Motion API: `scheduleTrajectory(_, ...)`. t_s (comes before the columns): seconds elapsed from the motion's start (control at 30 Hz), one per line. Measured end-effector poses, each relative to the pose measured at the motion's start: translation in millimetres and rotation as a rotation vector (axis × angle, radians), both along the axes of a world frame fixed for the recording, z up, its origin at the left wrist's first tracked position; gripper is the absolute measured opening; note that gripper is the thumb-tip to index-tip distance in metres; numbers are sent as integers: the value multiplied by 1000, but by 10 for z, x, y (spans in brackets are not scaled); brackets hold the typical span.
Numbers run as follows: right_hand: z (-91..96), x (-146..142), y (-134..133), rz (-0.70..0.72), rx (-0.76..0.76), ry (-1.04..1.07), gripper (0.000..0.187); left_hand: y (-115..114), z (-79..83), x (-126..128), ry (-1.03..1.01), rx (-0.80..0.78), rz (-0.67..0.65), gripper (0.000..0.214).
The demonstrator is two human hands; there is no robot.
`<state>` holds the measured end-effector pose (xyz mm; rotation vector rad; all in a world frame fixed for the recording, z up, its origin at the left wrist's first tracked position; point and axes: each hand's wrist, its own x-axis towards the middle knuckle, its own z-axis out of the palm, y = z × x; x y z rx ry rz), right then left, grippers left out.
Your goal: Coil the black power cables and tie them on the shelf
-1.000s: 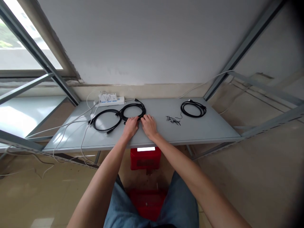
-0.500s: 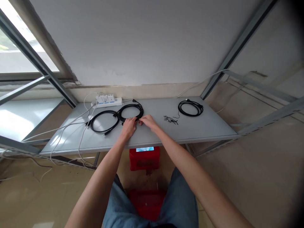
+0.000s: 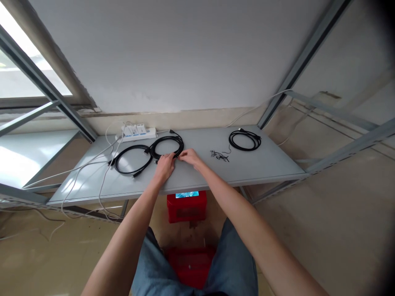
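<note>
On the grey shelf [image 3: 197,177], a coiled black cable [image 3: 182,144] lies flat in front of me. My left hand [image 3: 165,165] grips its near edge, with the fingers bent over the strands. Just to the right, my right hand [image 3: 189,156] is closed in a pinch at the coil's near right edge. What those fingertips hold is too small to make out. A second black cable coil [image 3: 140,170] lies left of my hands, its side meeting the middle coil. Thin black ties [image 3: 219,156] lie in a loose heap right of my right hand.
Another black cable coil [image 3: 245,149] lies at the shelf's right. A white power strip [image 3: 149,133] with plugged-in adapters stands at the back left. White cords [image 3: 80,167] trail over the front left edge. Below stands a red box [image 3: 187,209]; metal uprights [image 3: 274,107] flank the shelf.
The view has shifted slightly. Both hands stay at the near edge of the middle coil, with only small finger movement. The other coils and the ties lie as before.
</note>
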<state>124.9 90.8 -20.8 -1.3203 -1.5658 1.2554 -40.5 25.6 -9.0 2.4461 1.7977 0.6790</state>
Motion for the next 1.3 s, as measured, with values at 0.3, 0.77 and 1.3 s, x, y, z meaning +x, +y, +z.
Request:
scheduleTrajectory(0.3,-62,-50,-216,-66,267,-183,12,23,-15,1,-4,-20,11,27)
scheduleTrajectory(0.77,29,-31,-392,-69,451,-218,14,-3,22,14,21,-20,7,25)
scheduleTrajectory(1.3,138,-22,-545,-290,460,-144,20,10,24,13,39,-20,16,29)
